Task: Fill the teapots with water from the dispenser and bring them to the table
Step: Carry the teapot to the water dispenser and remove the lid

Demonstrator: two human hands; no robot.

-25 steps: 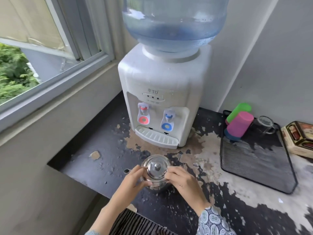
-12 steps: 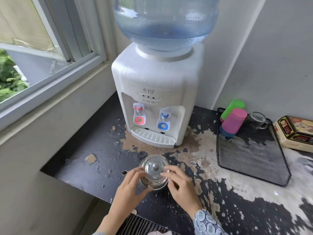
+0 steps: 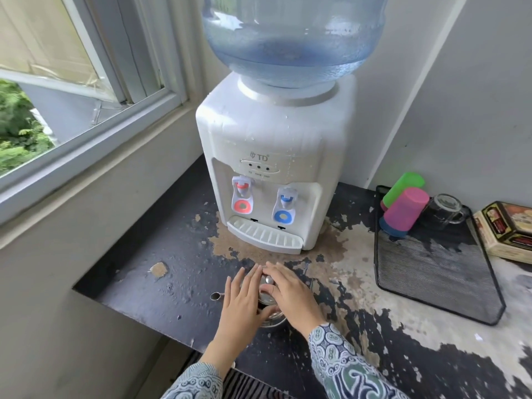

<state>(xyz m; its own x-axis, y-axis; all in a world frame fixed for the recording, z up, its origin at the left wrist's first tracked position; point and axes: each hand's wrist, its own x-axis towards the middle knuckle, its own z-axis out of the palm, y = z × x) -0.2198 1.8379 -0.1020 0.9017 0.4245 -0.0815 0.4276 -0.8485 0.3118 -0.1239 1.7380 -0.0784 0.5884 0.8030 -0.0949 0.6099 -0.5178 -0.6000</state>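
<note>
Teapot, small, round and of shiny steel, is seen on the worn black counter just in front of the white water dispenser, and it is almost wholly covered by two hands. Its thin spout is left showing to the left, apart from the fingers. The left hand is laid flat over the pot's left side, fingers straight and spread. The right hand is draped over the domed lid, fingers pointing towards the dispenser, the thumb curled in against the lid; whether the lid is truly gripped cannot be told. A glimpse of the lid's knob is caught between the hands. Patterned blue-green sleeves are worn on both arms. On the dispenser, a red tap and a blue tap are set above the ribbed drip tray, with the big blue water bottle seated on top. Off to the right, a black mesh tray is loaded with a pink plastic cup, a green plastic cup and a clear glass mug, all lying at its far end. A printed cardboard box is placed just beside it.
</note>
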